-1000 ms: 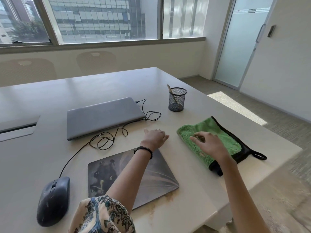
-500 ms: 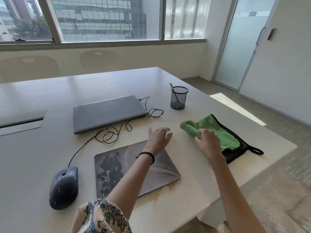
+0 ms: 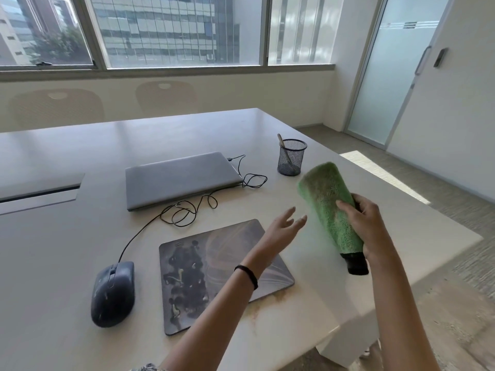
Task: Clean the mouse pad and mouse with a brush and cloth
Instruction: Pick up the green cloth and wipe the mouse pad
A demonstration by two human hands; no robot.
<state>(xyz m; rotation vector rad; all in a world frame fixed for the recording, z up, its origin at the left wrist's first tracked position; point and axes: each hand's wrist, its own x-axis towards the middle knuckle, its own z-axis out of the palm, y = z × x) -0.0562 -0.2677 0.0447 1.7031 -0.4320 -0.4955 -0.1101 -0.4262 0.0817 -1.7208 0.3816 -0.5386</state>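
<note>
I judge the job barely begun: my right hand (image 3: pixel 367 226) grips the green cloth (image 3: pixel 326 199) in the air, right of the smudged mouse pad (image 3: pixel 214 263), my left hand (image 3: pixel 280 232) hovers spread and empty, and the mouse (image 3: pixel 112 293) looks unwiped.

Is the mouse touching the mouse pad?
Apart. The head view shows a strip of bare table between the mouse and the mouse pad.

table (image 3: pixel 67 236) | mouse (image 3: pixel 113 293) | mouse pad (image 3: pixel 192 277) | laptop (image 3: pixel 182 179) | mesh pen cup (image 3: pixel 291 159)
</note>
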